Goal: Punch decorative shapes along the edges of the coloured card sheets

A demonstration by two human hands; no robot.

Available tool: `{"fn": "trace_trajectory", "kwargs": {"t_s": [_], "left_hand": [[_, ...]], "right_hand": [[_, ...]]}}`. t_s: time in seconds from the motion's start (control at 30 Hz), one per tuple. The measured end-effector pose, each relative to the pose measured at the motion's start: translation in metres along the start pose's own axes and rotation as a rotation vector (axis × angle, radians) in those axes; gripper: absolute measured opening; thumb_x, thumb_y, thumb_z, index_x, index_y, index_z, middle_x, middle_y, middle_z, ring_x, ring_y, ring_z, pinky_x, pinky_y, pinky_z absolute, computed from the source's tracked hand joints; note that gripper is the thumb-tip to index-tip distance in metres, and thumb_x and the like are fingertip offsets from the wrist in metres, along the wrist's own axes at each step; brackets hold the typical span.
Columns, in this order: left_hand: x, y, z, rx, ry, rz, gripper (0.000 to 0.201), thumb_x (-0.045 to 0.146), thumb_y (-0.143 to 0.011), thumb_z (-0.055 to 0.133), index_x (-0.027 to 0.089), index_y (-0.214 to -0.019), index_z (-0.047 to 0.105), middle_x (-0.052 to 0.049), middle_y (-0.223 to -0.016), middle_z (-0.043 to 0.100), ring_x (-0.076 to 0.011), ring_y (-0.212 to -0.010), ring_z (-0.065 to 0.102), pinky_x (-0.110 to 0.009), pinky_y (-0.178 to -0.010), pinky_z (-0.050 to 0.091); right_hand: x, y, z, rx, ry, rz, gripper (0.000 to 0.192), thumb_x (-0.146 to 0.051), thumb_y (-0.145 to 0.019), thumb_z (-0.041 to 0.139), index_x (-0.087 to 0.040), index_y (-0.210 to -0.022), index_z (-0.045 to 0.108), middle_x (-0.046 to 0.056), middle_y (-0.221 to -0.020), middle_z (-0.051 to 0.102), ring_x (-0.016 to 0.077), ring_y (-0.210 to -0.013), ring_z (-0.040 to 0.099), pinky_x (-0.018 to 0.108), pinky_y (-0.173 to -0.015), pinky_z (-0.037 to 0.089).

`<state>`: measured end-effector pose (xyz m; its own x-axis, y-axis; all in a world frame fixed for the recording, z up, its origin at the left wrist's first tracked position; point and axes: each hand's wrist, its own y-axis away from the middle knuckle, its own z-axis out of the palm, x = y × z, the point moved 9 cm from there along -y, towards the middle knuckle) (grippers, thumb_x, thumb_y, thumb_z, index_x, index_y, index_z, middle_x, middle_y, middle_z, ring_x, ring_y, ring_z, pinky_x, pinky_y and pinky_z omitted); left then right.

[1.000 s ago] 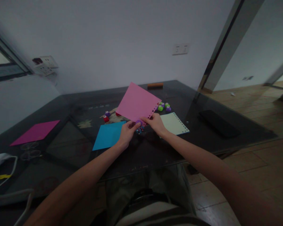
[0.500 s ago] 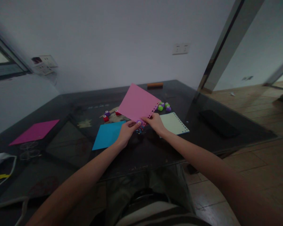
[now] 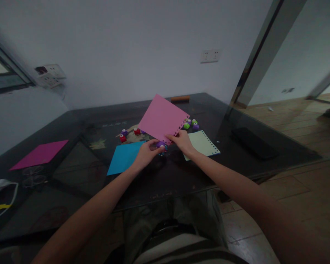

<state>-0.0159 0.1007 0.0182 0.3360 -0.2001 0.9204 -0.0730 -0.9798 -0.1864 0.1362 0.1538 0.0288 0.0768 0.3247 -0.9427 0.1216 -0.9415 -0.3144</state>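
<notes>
A light pink sheet of paper (image 3: 163,119) is tilted above the table, with a row of small holes along its right edge. My right hand (image 3: 183,141) pinches it by its lower right edge. Between the thumb and fingers of my left hand (image 3: 148,152) is a small purple craft paper punch (image 3: 161,145), at the sheet's bottom corner. Tiny coloured bits show below the punch. A cream sheet (image 3: 203,143) with holes along its edge lies beside my right hand. A blue sheet (image 3: 125,157) lies by my left hand.
Several small punches, such as a green one (image 3: 186,125) and a red one (image 3: 123,138), stand beyond the sheet. A magenta sheet (image 3: 40,154) lies at left near a white cable (image 3: 13,198). At right rests a dark flat object (image 3: 253,143); an orange-brown bar (image 3: 180,99) sits at the back.
The pink sheet has moved slightly up and right with my right hand. More of the purple punch shows in my left hand at the corner.
</notes>
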Motion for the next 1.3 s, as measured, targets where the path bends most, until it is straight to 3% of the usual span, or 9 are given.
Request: {"fn": "trace_trajectory", "kwargs": {"t_s": [0.2, 0.43, 0.7, 1.03, 1.3], "left_hand": [[0.010, 0.001, 0.000, -0.039, -0.165, 0.092, 0.038, 0.029, -0.071, 0.072, 0.015, -0.105, 0.062, -0.007, -0.087, 0.071, -0.0205, -0.073, 0.067, -0.034, -0.069, 0.052], [0.024, 0.001, -0.005, -0.074, -0.339, 0.245, 0.034, 0.018, -0.071, 0.071, 0.017, -0.104, 0.064, -0.006, -0.098, 0.067, -0.0189, -0.082, 0.062, -0.036, -0.078, 0.050], [0.029, 0.000, -0.007, -0.143, -0.368, 0.335, 0.041, 0.015, -0.072, 0.069, 0.023, -0.111, 0.063, -0.007, -0.107, 0.065, -0.0208, -0.094, 0.061, -0.035, -0.086, 0.047], [0.014, -0.005, -0.011, -0.132, -0.132, 0.103, 0.042, 0.026, -0.069, 0.072, 0.022, -0.110, 0.066, -0.007, -0.104, 0.070, -0.0225, -0.086, 0.065, -0.033, -0.081, 0.048], [0.004, -0.008, -0.006, -0.221, -0.067, 0.012, 0.048, 0.027, -0.065, 0.075, 0.022, -0.112, 0.066, -0.007, -0.102, 0.072, -0.0249, -0.089, 0.067, -0.034, -0.081, 0.048]], "right_hand": [[-0.003, 0.000, -0.002, 0.005, 0.003, -0.014, 0.028, -0.040, -0.065, 0.070, -0.013, -0.069, 0.065, 0.008, -0.070, 0.069, 0.0166, -0.056, 0.058, 0.029, -0.053, 0.047], [-0.004, 0.000, -0.005, 0.023, -0.014, -0.007, 0.028, -0.039, -0.066, 0.072, -0.012, -0.072, 0.066, 0.008, -0.071, 0.069, 0.0172, -0.057, 0.060, 0.029, -0.054, 0.048], [-0.007, 0.000, -0.007, 0.019, -0.012, -0.015, 0.024, -0.037, -0.067, 0.071, -0.014, -0.069, 0.065, 0.007, -0.068, 0.069, 0.0170, -0.057, 0.060, 0.029, -0.053, 0.048], [-0.005, -0.001, -0.007, 0.019, -0.027, -0.004, 0.026, -0.038, -0.066, 0.071, -0.014, -0.071, 0.064, 0.006, -0.068, 0.067, 0.0168, -0.056, 0.059, 0.029, -0.055, 0.048], [0.001, -0.002, -0.003, -0.005, -0.105, 0.013, 0.031, -0.042, -0.065, 0.072, -0.014, -0.075, 0.066, 0.007, -0.076, 0.070, 0.0171, -0.064, 0.060, 0.030, -0.061, 0.049]]}}
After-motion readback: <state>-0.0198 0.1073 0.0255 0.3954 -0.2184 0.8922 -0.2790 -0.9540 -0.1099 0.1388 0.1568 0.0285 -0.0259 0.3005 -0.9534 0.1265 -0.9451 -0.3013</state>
